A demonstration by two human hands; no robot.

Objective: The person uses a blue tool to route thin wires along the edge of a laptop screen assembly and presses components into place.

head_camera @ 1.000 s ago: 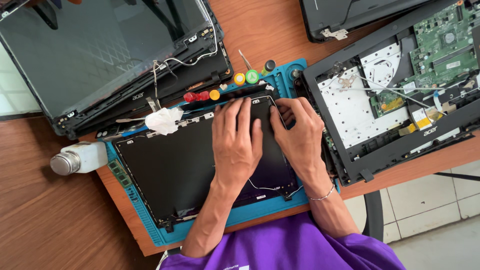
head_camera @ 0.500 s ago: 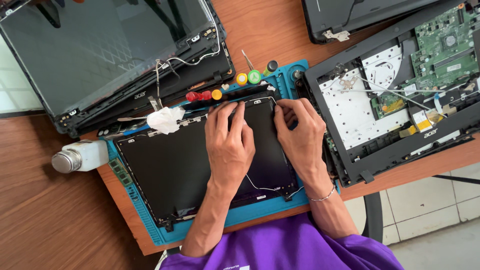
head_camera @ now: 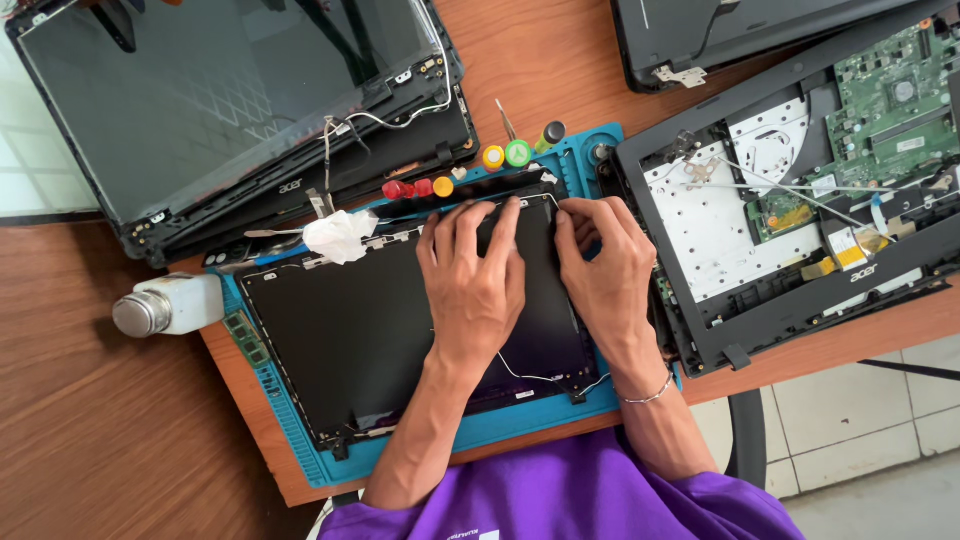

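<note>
Left hand: my left hand (head_camera: 472, 280) lies flat on the black laptop lid panel (head_camera: 380, 330), fingers spread, clamped on nothing.
Right hand: my right hand (head_camera: 600, 270) rests at the panel's upper right corner, fingertips (head_camera: 570, 215) bent onto its edge; I cannot tell if they pinch it.
Panel: it lies on the blue work mat (head_camera: 290, 440), on the wooden worktop (head_camera: 100, 440).
Surroundings: screwdrivers (head_camera: 500, 158) lie just above the panel; an opened laptop base (head_camera: 790, 220) sits just right; a white bottle (head_camera: 170, 305) lies left.
</note>
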